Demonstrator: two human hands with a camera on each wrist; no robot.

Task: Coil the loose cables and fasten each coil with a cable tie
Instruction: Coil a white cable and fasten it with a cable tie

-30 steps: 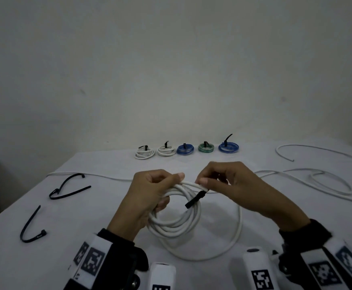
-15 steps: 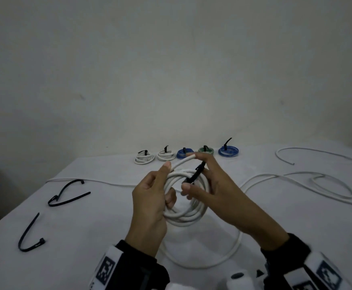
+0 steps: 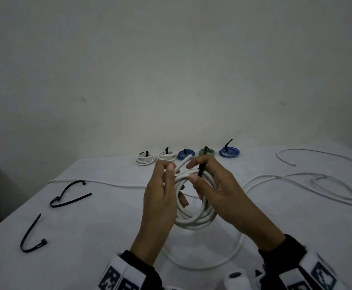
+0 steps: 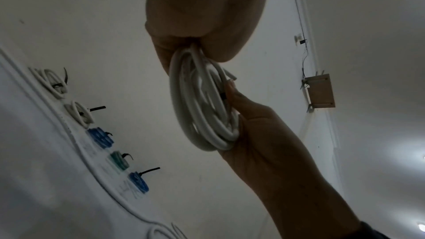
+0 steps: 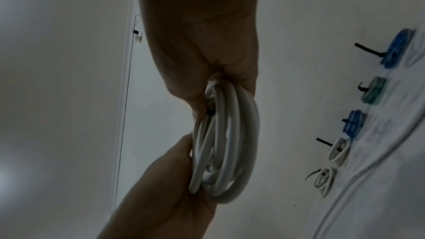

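A white cable coil (image 3: 194,216) (image 4: 202,115) (image 5: 225,144) is held upright above the table between both hands. My left hand (image 3: 162,193) grips its left side, thumb up beside the cable's free end (image 3: 183,163). My right hand (image 3: 210,185) grips the right side and pinches a black cable tie (image 3: 201,169) against the top of the coil. One loose turn of the same cable (image 3: 229,258) still lies on the table below.
Five tied coils, white (image 3: 144,160), white (image 3: 167,155), blue (image 3: 185,154), green (image 3: 206,152) and blue (image 3: 229,152), line the table's back edge. Two loose black ties (image 3: 68,194) (image 3: 31,237) lie at left. Loose white cable (image 3: 317,183) sprawls at right.
Both hands have lifted the coil off the table and stood it upright. The right hand brought the black tie up to the top of the coil.
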